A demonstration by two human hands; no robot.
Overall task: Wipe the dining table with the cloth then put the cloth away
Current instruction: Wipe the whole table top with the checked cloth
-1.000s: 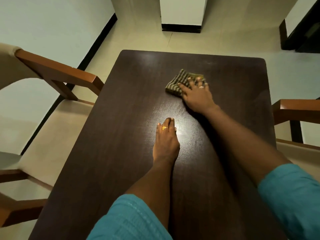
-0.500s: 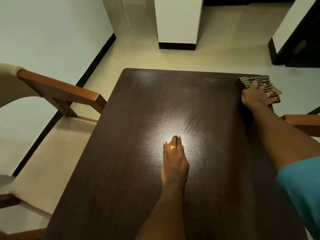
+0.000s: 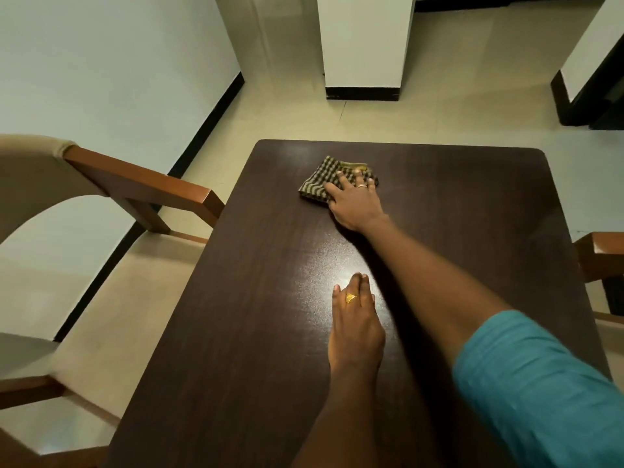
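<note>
Right hand (image 3: 354, 204) pressing the cloth (image 3: 320, 180) flat on the dark surface (image 3: 236, 332).
The cloth lies near the far edge, toward the far left corner, under spread fingers; left hand (image 3: 356, 329) rests flat, fingers together, mid-surface.

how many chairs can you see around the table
2. One chair stands at the table's left side, its wooden armrest near the edge. Another chair shows only an armrest at the right edge. More may be out of view.
</note>
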